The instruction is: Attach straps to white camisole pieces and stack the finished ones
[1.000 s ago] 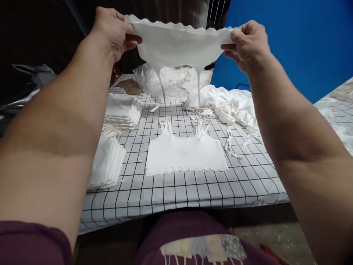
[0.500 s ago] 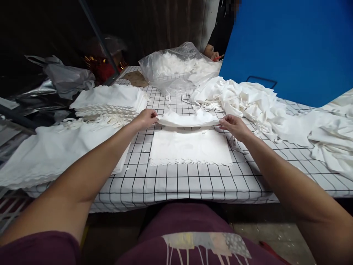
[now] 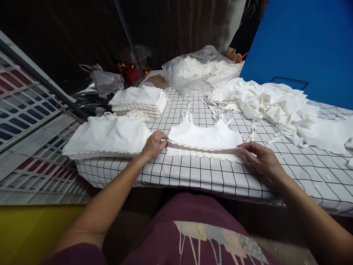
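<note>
- head view, and both hands are down on the checked tablecloth [image 3: 193, 176] at the near edge of the table
- left hand [image 3: 153, 144] sits at the left corner of the white strappy top [image 3: 204, 138], fingers curled in and pinching the scalloped hem there
- right hand [image 3: 261, 159] is at the right corner of that hem, fingers stretched long and low, tips pressing the cloth flat; whether it actually pinches the fabric, i cannot tell
- the top lies flat between the two hands, hem toward the person, thin straps pointing away up the table
- it rests on a second white piece, whose scalloped edge peeks out just below the hem
- just left of the left hand, a neat pile of folded white pieces [image 3: 106, 138], wavy edges facing the near side
- behind that pile, a second folded stack [image 3: 139, 100], further up the table
- far end, a clear plastic bag [image 3: 198, 70] stuffed with white cloth
- to the right, a loose heap of white garments [image 3: 275, 105] with straps trailing over the grid, well apart from the right hand
- a blue panel [image 3: 303, 40] stands behind the heap
- top right, another person's hand [image 3: 236, 57] shows beside the bag, apart from the two hands on the top
- bottom of the view, the person's maroon shirt [image 3: 193, 228]
</note>
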Available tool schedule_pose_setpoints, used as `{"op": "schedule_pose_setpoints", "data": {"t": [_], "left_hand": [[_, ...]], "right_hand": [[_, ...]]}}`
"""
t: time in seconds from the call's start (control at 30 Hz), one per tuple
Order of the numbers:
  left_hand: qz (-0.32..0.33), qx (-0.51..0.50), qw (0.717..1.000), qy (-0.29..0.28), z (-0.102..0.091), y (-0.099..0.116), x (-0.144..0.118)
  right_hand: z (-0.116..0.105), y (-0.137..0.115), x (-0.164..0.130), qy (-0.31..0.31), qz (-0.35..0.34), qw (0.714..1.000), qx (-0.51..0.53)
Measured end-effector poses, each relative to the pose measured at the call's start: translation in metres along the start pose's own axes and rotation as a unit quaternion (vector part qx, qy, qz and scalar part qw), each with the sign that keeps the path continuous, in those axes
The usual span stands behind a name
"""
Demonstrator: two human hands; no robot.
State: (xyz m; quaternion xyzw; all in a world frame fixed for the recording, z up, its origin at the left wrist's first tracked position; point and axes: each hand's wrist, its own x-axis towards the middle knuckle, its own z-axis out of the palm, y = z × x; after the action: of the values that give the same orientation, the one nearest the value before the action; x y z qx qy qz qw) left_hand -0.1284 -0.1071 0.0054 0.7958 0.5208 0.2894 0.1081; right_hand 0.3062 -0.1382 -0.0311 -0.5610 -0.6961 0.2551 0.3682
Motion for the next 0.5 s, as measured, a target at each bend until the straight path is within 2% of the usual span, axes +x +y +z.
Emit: {"op": "schedule_pose_setpoints", "data": {"t": [0.1,0.33,0.5], "left_hand": [[-0.015,-0.009,1.000,0.026,0.003,-0.003,-0.009],[-0.033,0.010,0.999,0.041,0.010,0.001,-0.030],[-0.050,-0.007,0.998,0.033,0.014,0.003,-0.039]], "right_hand": [[0.003,-0.003,-0.008,0.002,-0.025,0.999,-0.023],[0.007,0.001,-0.017,0.033,-0.062,0.996,-0.052],[0.006,0.005,-0.023,0.049,-0.089,0.992,-0.075]]}}
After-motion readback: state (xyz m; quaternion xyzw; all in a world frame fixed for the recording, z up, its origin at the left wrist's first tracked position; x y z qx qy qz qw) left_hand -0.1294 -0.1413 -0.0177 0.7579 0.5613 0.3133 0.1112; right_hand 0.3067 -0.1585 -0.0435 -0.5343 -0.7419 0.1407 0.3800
